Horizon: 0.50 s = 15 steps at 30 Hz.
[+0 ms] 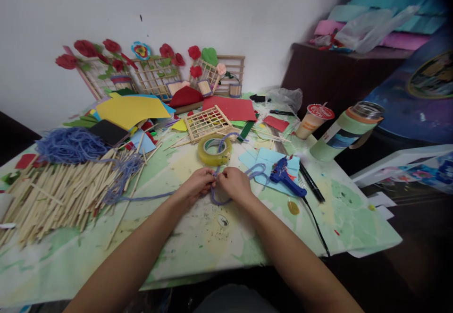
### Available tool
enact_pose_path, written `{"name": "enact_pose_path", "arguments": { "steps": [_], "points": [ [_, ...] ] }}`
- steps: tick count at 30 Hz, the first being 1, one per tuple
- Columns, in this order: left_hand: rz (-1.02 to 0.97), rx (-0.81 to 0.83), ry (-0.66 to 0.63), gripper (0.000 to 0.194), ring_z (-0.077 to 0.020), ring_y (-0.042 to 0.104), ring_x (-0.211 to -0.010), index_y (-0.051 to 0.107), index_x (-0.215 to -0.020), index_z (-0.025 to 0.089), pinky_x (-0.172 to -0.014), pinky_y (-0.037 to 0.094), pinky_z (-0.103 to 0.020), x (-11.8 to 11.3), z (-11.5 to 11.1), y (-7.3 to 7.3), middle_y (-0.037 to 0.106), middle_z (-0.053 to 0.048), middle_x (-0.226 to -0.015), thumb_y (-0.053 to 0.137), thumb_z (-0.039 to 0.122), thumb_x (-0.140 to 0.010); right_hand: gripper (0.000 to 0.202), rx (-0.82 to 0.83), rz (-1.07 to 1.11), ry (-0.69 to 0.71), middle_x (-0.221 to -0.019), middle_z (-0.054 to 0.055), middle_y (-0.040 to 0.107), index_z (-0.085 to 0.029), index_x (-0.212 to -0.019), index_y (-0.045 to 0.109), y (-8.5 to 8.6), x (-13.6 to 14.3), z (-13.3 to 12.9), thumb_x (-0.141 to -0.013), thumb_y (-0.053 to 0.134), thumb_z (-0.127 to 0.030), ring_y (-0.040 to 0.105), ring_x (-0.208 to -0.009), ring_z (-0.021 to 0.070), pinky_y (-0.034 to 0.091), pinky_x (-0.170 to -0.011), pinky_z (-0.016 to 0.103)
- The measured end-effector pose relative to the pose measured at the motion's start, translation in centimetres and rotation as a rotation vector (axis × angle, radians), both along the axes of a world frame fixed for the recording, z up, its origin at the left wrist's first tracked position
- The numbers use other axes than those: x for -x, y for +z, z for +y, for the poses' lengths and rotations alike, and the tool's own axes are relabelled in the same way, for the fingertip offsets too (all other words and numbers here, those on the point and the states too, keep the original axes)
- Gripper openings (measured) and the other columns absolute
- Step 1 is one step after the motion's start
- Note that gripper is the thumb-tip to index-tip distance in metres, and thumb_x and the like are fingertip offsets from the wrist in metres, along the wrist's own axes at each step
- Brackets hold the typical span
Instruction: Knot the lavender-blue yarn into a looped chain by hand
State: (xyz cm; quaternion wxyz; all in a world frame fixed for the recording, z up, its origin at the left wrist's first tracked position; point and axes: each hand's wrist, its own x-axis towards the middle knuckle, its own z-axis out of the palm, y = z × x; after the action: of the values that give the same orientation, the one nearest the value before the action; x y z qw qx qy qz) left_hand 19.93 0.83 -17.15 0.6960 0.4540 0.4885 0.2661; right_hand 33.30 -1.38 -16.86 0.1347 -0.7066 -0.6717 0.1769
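Note:
Close together above the table, my left hand (198,181) and my right hand (233,181) both pinch a strand of blue-purple yarn (221,203). The yarn loops down between them, and its end curls out to the right. A long stretch runs left to a loose tangle and a big yarn heap (71,145). Just beyond my fingers lies a roll of clear yellowish tape (202,151), with yarn passing over its far side. Behind the roll sits a small lattice of wooden sticks (207,123). My fingertips partly hide the pinched spot.
Many loose wooden sticks (67,204) cover the left side. A blue glue gun (285,176) with a cord lies on light blue paper at right, beside a black marker (312,183). A cup (313,122) and an open bottle (345,131) stand farther right. Paper flowers and lattices line the wall.

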Motion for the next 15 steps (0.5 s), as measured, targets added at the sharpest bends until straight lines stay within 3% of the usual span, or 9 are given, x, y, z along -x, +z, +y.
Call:
{"name": "enact_pose_path", "arguments": {
  "steps": [3,15],
  "points": [
    [0.064,-0.079,0.015,0.015,-0.0022,0.028,-0.031,0.046,-0.077,0.017,-0.034,0.012,-0.016,-0.19,-0.15,-0.16,0.049,0.005,-0.049,0.053,0.015,-0.064,0.037,0.006,0.0,-0.012,-0.084,0.008,0.067,-0.019,-0.078,0.065,-0.08,0.17,-0.01,-0.083,0.038,-0.044,0.06,-0.077,0.0195,0.037,-0.061,0.026],
    [0.257,-0.273,-0.032,0.023,-0.0064,0.036,-0.036,0.05,-0.085,0.016,-0.038,0.023,-0.018,-0.18,-0.03,-0.88,0.053,0.005,-0.049,0.048,0.014,-0.063,0.027,0.018,0.079,-0.011,-0.08,0.003,0.067,-0.021,-0.073,0.064,-0.21,-0.26,-0.04,-0.078,0.042,-0.036,0.059,-0.073,0.0172,0.026,-0.051,0.025]
  ]
}}
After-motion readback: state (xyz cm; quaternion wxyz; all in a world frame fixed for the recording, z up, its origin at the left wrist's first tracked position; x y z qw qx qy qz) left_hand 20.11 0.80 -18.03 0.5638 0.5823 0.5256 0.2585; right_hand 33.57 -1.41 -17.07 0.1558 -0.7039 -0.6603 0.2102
